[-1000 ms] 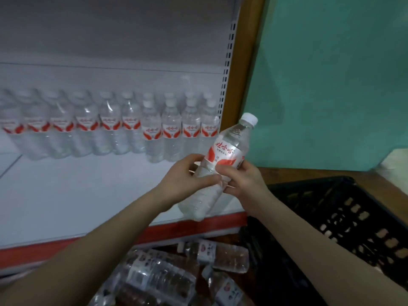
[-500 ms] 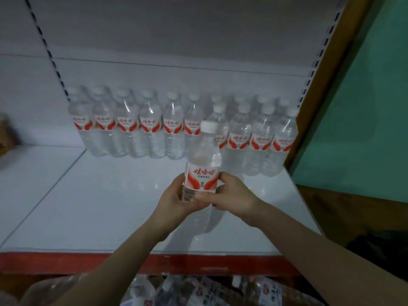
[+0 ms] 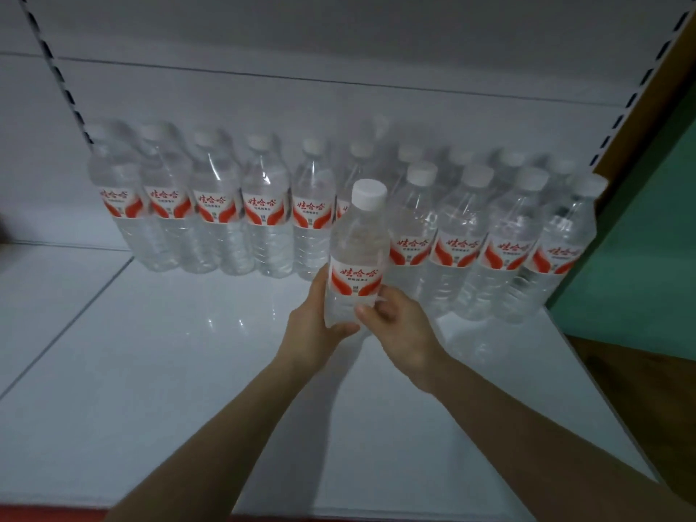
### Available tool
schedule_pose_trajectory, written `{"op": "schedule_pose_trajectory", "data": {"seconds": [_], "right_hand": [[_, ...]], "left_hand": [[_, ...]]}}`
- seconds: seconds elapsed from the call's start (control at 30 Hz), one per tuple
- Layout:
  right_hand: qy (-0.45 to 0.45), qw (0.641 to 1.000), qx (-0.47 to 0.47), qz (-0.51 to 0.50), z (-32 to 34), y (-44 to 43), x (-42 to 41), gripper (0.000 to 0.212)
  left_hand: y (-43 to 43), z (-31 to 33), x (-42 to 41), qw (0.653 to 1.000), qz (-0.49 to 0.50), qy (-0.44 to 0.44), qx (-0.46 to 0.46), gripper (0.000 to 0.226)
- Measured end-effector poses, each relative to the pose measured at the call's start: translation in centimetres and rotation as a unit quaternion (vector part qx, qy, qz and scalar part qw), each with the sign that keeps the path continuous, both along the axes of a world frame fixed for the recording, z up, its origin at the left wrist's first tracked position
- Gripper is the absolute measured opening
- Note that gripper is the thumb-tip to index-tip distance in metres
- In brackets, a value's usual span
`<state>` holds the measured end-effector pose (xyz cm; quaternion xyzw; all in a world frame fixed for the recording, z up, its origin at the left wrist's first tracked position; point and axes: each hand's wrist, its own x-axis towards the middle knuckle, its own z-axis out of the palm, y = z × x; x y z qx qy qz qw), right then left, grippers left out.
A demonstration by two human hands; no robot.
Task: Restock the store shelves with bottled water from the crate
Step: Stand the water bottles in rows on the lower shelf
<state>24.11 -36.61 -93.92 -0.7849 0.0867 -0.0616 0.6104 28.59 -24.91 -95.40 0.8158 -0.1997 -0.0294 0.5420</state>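
I see the left hand (image 3: 314,327) and right hand (image 3: 401,335) gripping an upright bottle (image 3: 357,258), apparently just above the shelf (image 3: 150,371), beside the row (image 3: 489,250).

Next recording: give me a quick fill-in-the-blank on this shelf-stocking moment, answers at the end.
1. The left hand and right hand both grip one ____ of water.
2. The cap of the held bottle is coloured ____.
3. The front row of bottles stands to its ____ side.
4. The label on it is white and ____.
Missing words: bottle; white; right; red.
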Motion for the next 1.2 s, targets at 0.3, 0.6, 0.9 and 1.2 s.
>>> {"op": "schedule_pose_trajectory", "data": {"seconds": [0.3,0.6,0.9,1.2], "right_hand": [[-0.004,0.995,-0.047,-0.089,-2.9,0.4,2.0,0.022],[0.004,0.991,0.025,-0.131,-3.9,0.6,3.5,0.023],[0.078,0.987,0.071,-0.123,-3.3,1.3,3.6,0.038],[0.082,0.989,0.04,-0.12,-2.2,-0.7,-0.4,0.018]], "left_hand": [[-1.0,-1.3,2.5,0.999,0.031,-0.005,0.016,0.064],[-2.6,-1.1,4.0,0.998,0.063,0.001,0.03,0.055],[-3.2,-0.9,4.1,0.996,0.084,0.024,0.034,0.052],[-4.0,0.0,3.3,0.989,0.112,0.078,0.048,0.053]]}}
